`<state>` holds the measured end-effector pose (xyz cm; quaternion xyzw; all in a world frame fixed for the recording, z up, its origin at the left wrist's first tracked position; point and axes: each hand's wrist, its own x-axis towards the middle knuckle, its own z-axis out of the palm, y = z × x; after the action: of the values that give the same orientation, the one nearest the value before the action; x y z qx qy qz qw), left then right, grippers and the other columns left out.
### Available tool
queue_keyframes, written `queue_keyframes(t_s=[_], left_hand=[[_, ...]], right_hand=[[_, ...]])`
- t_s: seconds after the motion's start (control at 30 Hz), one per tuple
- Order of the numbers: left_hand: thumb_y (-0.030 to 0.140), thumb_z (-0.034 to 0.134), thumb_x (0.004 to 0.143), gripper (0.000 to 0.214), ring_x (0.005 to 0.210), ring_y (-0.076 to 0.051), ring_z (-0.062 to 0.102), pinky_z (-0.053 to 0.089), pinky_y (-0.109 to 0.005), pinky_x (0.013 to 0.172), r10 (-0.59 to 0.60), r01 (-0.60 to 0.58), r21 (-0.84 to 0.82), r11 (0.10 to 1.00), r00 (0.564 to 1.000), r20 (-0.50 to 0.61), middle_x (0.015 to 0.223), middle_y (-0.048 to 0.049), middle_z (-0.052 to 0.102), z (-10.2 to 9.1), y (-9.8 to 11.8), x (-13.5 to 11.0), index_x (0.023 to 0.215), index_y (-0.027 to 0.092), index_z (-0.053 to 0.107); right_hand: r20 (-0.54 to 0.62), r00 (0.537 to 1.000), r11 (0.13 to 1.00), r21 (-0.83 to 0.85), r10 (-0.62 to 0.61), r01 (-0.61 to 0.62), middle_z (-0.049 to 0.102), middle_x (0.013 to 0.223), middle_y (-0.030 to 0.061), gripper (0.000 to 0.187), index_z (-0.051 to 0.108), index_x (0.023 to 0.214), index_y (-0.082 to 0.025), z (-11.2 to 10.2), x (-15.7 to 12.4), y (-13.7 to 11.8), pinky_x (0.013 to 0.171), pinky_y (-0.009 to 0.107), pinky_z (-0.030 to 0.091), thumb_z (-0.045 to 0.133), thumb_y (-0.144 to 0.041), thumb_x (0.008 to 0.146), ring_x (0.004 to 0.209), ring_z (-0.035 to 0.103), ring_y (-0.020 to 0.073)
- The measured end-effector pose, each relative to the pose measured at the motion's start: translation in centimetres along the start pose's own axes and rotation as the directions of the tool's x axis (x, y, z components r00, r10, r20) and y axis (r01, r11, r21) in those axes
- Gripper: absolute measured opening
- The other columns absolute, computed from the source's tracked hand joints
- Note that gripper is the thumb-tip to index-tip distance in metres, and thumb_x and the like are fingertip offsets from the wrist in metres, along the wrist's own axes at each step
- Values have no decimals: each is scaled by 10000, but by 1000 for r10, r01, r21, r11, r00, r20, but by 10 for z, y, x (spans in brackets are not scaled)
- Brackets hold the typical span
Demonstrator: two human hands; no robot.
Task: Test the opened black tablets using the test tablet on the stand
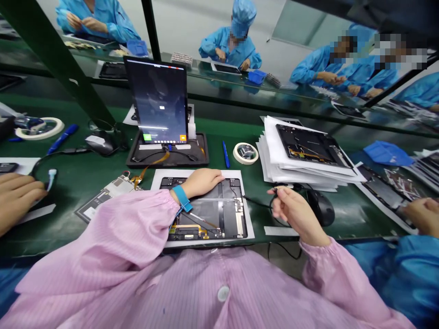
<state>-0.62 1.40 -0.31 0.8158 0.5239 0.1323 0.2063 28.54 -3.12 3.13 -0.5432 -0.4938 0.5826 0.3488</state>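
Note:
My left hand [202, 182], with a blue strap [182, 198] at its wrist, lies flat across the upper part of an opened tablet housing [209, 210]. Its fingers are stretched out and hold nothing. The housing rests on a white sheet [250, 224] and shows orange flex cables along its near edge. To the right of it, my right hand [291, 210] pinches a thin black cable [258, 201] between thumb and fingers. That cable runs toward the housing's right edge; whether it is plugged in there, I cannot tell. Just behind this hand sits a black mouse [318, 207].
A lit tablet screen [161, 100] stands upright in a black tray [202, 157]. Beside it are a blue pen [225, 154], a tape roll [246, 153] and stacked white sheets [269, 155] bearing another housing [308, 144]. Co-workers' hands [17, 198] appear at both sides.

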Motion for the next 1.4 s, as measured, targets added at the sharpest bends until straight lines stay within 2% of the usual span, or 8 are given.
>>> queue_keyframes(t_s=[0.07,0.17,0.33,0.7,0.83,0.97,1.3,1.4], left_hand=[[432,347,972,399,835,-209,631,416,-271,693,-15,15,-1,1000,1000,-1,926,-49,714,-1,1,0,914,201,668],[433,351,973,396,817,-206,624,406,-272,682,-7,7,1,1000,1000,3,906,-47,708,-1,0,-1,904,196,661],[432,348,972,397,793,-199,614,396,-273,671,11,-11,-10,1000,1000,-8,886,-44,701,0,-2,0,893,191,654],[439,362,964,386,787,-197,614,397,-273,664,9,-9,-29,1000,1000,-11,872,-41,698,1,-3,0,879,191,646],[438,371,964,383,782,-194,612,390,-269,659,11,-12,-31,999,1000,-20,870,-39,700,1,-4,1,871,190,649],[445,375,961,391,773,-192,610,390,-272,657,14,-15,-38,999,1000,-28,861,-39,699,1,-4,1,861,188,653],[451,369,955,399,776,-195,613,409,-278,680,9,-9,-16,1000,1000,-24,858,-46,698,1,-3,1,867,188,656],[443,371,954,386,786,-195,616,402,-273,669,9,-10,-22,1000,1000,-27,877,-43,703,2,-4,0,873,192,653]], right_hand=[[-5,995,995,23,-96,96,620,688,37,455,597,966,-178,10,-8,0,365,197,365,600,-604,808,584,593,150],[11,978,960,-190,-209,207,626,772,44,338,613,946,-183,29,-8,10,474,230,446,579,-508,859,660,601,151],[114,934,756,-559,-338,342,616,888,42,210,560,1057,-195,42,4,30,714,298,487,472,-333,925,787,594,159],[227,905,613,-673,-360,413,582,853,31,359,416,1298,-185,48,5,29,747,313,491,379,-267,951,774,586,172],[143,909,356,-888,-391,292,618,819,92,444,383,1374,-115,65,-5,31,695,368,486,332,-303,975,745,598,242],[208,872,114,-952,-443,284,628,867,156,532,313,1418,-45,79,-17,33,687,414,484,341,-339,975,782,578,293],[234,828,155,-922,-510,356,614,903,151,474,343,1379,-53,81,-13,46,714,446,501,357,-233,940,809,557,289],[202,828,238,-898,-524,370,616,874,119,447,381,1358,-91,81,-18,46,728,423,503,392,-268,948,804,566,268]])
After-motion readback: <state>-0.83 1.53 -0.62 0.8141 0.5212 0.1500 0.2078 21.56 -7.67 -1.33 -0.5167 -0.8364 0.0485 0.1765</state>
